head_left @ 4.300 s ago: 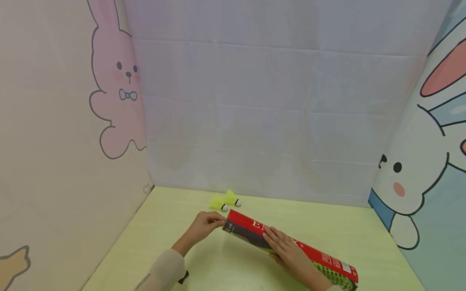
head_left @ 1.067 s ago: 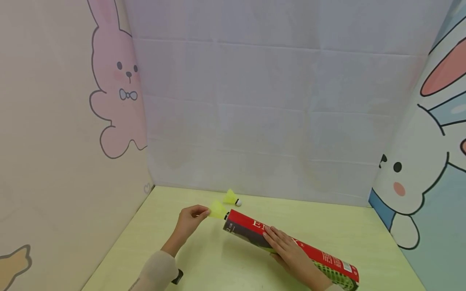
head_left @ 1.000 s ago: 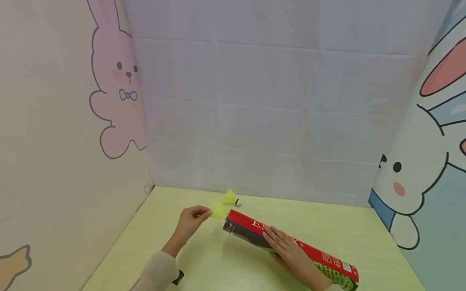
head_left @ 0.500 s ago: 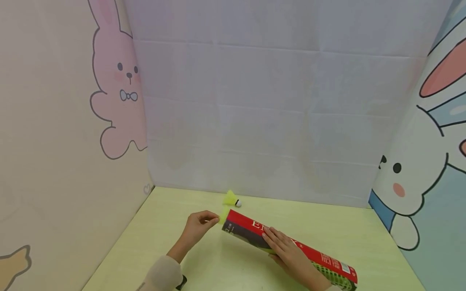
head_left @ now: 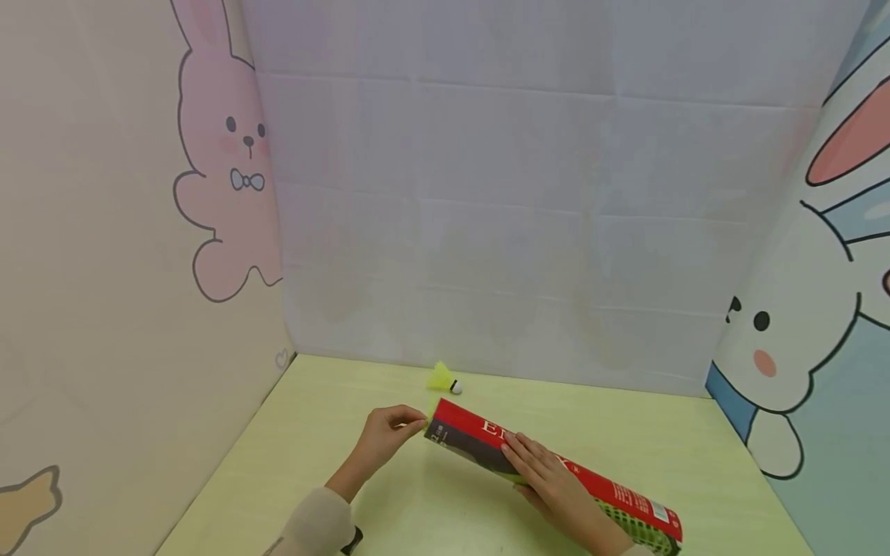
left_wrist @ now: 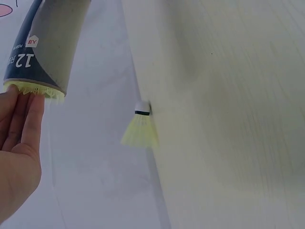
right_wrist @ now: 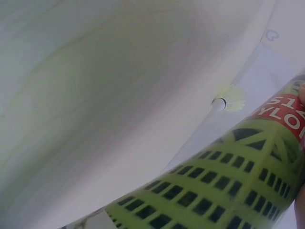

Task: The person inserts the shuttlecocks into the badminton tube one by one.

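Observation:
A red, dark grey and green shuttlecock tube (head_left: 473, 440) slants across the table, its open end raised toward the left. My right hand (head_left: 556, 494) holds it around the middle, fingers laid over the top. At the open end, my left hand (head_left: 389, 436) touches a yellow shuttlecock with its fingertips. In the left wrist view only that shuttlecock's skirt edge (left_wrist: 55, 93) sticks out of the mouth, against the fingers of my left hand (left_wrist: 21, 152); the rest is hidden inside. Behind the tube another yellow shuttlecock (head_left: 441, 378) with a white base lies on the table.
The pale yellow-green table (head_left: 389, 510) ends at a white cloth backdrop (head_left: 487, 232). Cloth sides printed with rabbits (head_left: 229, 154) stand left and right. A black band (head_left: 353, 539) shows at my left wrist.
Of two shuttlecocks on the table, my left hand has taken one, brought it base first to the tube and moved it rightward inside. My right hand and the tube have stayed nearly still.

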`<act>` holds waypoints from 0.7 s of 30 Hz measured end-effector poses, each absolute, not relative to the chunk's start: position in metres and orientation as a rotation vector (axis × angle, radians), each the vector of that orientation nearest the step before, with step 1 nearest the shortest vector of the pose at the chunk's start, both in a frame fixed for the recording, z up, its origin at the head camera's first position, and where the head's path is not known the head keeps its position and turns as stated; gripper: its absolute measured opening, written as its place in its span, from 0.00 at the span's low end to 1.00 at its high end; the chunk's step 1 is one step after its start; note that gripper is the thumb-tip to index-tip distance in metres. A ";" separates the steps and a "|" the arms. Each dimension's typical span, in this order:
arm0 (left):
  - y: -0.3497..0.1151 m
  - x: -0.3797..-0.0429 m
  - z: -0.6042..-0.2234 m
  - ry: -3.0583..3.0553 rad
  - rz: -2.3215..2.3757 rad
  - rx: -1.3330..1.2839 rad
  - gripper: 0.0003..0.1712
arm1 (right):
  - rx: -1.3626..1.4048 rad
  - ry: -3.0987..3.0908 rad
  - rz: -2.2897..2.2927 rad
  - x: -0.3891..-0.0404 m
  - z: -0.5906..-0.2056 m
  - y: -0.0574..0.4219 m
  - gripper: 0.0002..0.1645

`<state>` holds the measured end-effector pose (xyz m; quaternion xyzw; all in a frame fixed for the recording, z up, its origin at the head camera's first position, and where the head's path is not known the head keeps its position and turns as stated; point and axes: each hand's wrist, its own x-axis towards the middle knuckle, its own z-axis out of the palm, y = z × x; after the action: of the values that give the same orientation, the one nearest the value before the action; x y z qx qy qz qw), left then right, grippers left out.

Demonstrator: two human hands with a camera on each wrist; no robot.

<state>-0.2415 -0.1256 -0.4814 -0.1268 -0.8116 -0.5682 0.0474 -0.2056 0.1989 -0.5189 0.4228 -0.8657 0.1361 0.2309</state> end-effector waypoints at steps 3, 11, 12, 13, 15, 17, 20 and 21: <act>-0.125 -0.244 -0.480 -2.495 -1.729 -0.412 0.05 | 1.161 -2.373 0.386 -0.206 -0.518 0.198 0.39; -0.127 -0.253 -0.476 -2.572 -1.798 -0.482 0.07 | 1.159 -2.380 0.376 -0.205 -0.518 0.198 0.39; -0.127 -0.254 -0.476 -2.585 -1.805 -0.483 0.07 | 1.159 -2.383 0.369 -0.205 -0.518 0.198 0.39; -0.127 -0.254 -0.476 -2.599 -1.808 -0.483 0.07 | 1.161 -2.387 0.368 -0.205 -0.518 0.199 0.39; -0.127 -0.256 -0.475 -2.617 -1.824 -0.479 0.06 | 1.163 -2.394 0.365 -0.205 -0.518 0.198 0.39; -0.127 -0.258 -0.476 -2.636 -1.828 -0.474 0.06 | 1.168 -2.396 0.366 -0.205 -0.519 0.198 0.39; -0.127 -0.262 -0.477 -2.646 -1.844 -0.486 0.06 | 1.167 -2.391 0.369 -0.206 -0.520 0.198 0.39; -0.127 -0.263 -0.477 -2.648 -1.856 -0.485 0.06 | 1.166 -2.388 0.369 -0.206 -0.521 0.199 0.39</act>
<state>-0.2626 -0.1273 -0.4770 -0.1480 -0.8082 -0.5664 -0.0642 -0.2063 0.1986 -0.5205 0.4231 -0.8668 0.1338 0.2276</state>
